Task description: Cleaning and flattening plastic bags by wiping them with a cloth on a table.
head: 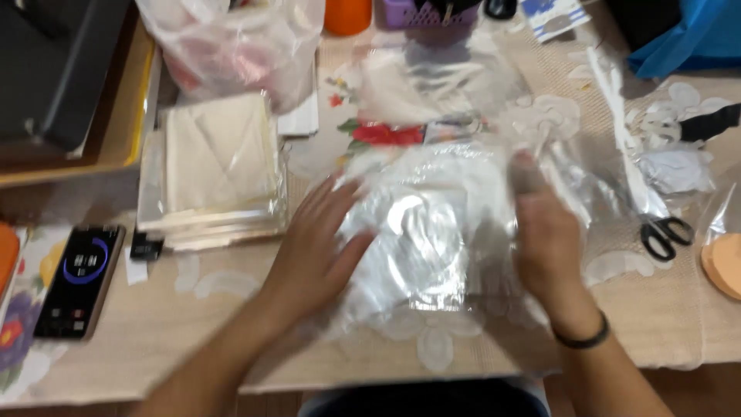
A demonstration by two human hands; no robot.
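Plastic packet [432,232] at centre of worktop [154,324], left hand [316,247] and right hand [548,239] on its two sides. Phone [81,278] far left; stack of packets [216,166] behind left hand; scissors [665,235] right of right hand.

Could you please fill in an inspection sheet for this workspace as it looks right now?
Surface: table under a beige lace-pattern cloth.
Job's things: clear plastic packet holding something white, blurred.
Clutter: stack of bagged cream cloth, phone, scissors, orange cup, purple basket.
Hands: left hand flat on the packet's left side; right hand at its right edge, fingers on the plastic.
Cables: nothing seen.
Surroundings: blue bag at the far right.
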